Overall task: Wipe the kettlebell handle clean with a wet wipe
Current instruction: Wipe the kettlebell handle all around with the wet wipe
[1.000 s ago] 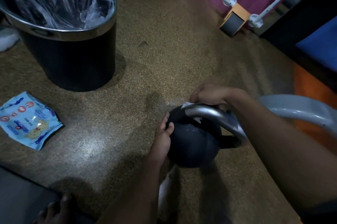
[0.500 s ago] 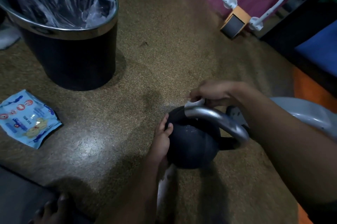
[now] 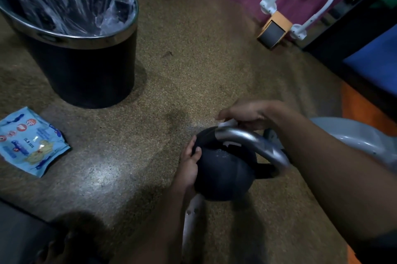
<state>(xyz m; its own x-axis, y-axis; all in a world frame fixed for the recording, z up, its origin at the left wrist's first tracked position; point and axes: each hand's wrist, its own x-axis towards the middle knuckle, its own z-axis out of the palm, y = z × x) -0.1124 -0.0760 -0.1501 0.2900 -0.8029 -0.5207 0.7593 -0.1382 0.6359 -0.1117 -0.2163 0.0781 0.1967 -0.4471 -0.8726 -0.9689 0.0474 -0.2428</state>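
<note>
the black kettlebell [image 3: 225, 173] sits on the speckled floor [image 3: 182, 70]; the left hand [image 3: 189, 167] cups its round body, while the right hand [image 3: 247, 113] pinches a white wet wipe [image 3: 228, 123] against the far end of the silver handle [image 3: 251, 141], near a lined bin [image 3: 86, 66]

Dim, soft picture; glare patch on floor [image 3: 103, 169]

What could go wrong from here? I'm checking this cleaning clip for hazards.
The kettlebell sits tilted, propped only by the left hand; it may roll if that hand slips. The right hand pinches a small wet wipe at the far end of the handle, so the wipe could slip off. A bare foot nearby could be struck.
</note>
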